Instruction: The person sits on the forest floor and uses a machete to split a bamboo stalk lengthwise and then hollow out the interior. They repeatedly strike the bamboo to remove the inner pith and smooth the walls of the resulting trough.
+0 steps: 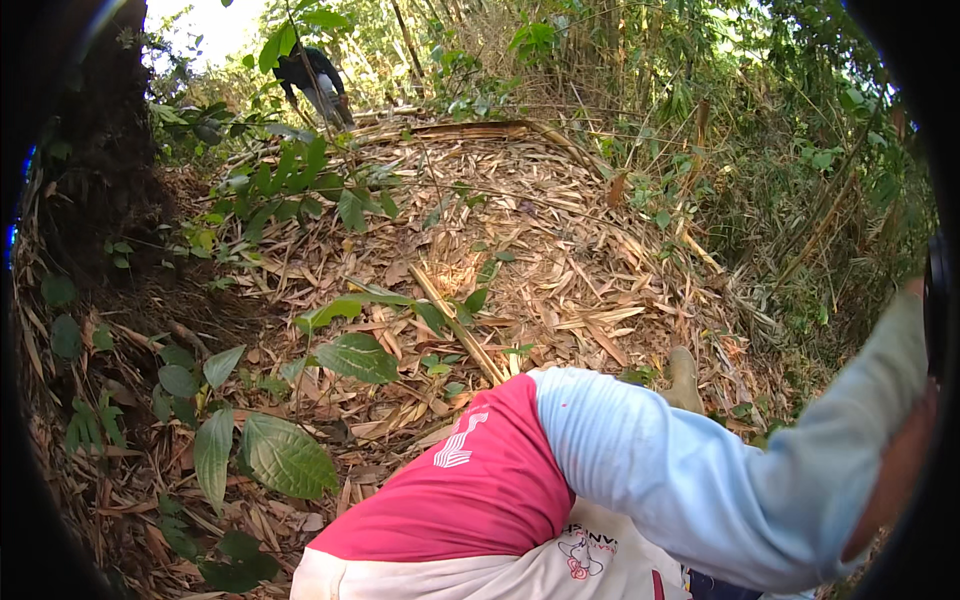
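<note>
Slope of dry bamboo leaf litter (520, 250) looks loose; footing could slip. Right arm in pale blue sleeve (700, 470) bends up past the right rim, hand hidden, grip unknowable. Left hand not visible. Tan boot (684, 380) planted near centre-right; another person (315, 85) far left.

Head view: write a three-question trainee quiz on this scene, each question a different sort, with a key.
1. True or false: the sleeve raised across the lower right is light blue.
2. Multiple choice: what covers the ground? A) dry leaves and split canes B) wet sand C) mown grass
3. Fill in: a second person, bent over, stands at the upper ___ of the picture.

Key: 1 true. 2 A. 3 left.

The boot shows beyond the sleeve; neither hand is clearly in view.
</note>
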Motion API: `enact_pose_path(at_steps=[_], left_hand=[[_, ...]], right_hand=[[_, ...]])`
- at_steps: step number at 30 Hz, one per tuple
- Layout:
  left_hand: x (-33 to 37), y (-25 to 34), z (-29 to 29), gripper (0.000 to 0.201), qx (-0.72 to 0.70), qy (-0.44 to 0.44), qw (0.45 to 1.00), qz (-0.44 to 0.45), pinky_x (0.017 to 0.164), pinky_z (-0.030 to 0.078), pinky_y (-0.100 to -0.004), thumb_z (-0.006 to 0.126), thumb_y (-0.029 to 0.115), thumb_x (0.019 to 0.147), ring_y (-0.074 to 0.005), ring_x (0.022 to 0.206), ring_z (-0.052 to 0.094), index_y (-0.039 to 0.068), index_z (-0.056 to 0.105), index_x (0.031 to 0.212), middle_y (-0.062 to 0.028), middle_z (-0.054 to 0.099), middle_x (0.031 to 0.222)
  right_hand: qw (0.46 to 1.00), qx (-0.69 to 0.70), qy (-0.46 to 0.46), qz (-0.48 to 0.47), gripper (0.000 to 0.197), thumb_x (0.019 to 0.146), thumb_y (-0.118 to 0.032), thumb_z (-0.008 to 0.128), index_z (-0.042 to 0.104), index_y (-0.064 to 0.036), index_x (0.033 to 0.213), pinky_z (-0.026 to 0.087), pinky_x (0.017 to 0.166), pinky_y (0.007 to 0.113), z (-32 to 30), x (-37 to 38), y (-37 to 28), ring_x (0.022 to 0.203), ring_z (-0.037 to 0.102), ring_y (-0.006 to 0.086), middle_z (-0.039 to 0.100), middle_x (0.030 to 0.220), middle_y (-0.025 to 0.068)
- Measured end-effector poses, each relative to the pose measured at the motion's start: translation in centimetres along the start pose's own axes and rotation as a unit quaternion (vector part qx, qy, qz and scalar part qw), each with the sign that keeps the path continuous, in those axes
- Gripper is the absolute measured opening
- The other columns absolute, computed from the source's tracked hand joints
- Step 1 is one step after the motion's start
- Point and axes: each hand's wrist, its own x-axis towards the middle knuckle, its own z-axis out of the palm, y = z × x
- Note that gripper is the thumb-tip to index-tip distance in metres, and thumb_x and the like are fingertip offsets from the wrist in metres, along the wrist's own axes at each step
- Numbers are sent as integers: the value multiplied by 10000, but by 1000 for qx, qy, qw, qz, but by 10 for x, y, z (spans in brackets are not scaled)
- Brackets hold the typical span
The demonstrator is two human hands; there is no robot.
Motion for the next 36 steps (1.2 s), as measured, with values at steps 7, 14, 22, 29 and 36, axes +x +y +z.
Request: enact_pose_path(at_steps=[7, 14, 22, 29, 36], left_hand=[[-29, -11, 37, 462, -70, -46, 995, -52, 941, 428, -403, 517, 338, 888, -254, 1092, 558, 17, 537, 1220, -120, 586, 1159], [-47, -16, 53, 490, -69, -75, 992, -72, 954, 425, -410, 502, 357, 882, -257, 1112, 558, 20, 537, 1236, -119, 591, 1184], [-99, -29, 16, 680, -51, -156, 976, -142, 931, 419, -425, 346, 581, 950, -327, 1188, 550, 3, 507, 1271, -163, 574, 1273], [-112, -31, 8, 552, 59, -154, 967, -193, 915, 403, -475, 620, 198, 707, -392, 1025, 551, 5, 510, 1212, -174, 580, 1105], [-165, -115, 51, 287, -48, -222, 802, -553, 641, 478, -334, 599, 149, 817, -224, 741, 557, 14, 523, 1059, -144, 559, 852]], right_hand=[[998, -4, 35, -44, 300, 856, -322, 631, 443, -96, 799, 545, 660, 435, -8, -26, -1, 571, 504, 173, 418, 592, -16], [998, -21, 29, -56, 302, 853, -326, 631, 444, -97, 791, 527, 635, 404, -3, -28, 0, 562, 490, 158, 416, 588, -22], [995, -49, 33, -81, 304, 850, -330, 631, 445, -98, 783, 505, 607, 369, -4, -28, 0, 551, 475, 140, 414, 582, -29], [992, -79, 6, -99, 316, 902, -360, 564, 418, -135, 734, 385, 562, 241, 26, -47, -3, 587, 442, 95, 407, 629, -43], [994, -105, 0, -32, 399, 884, -303, 598, 446, -41, 1144, 450, 698, 376, 11, -15, -13, 830, 515, 207, 500, 965, 103]])
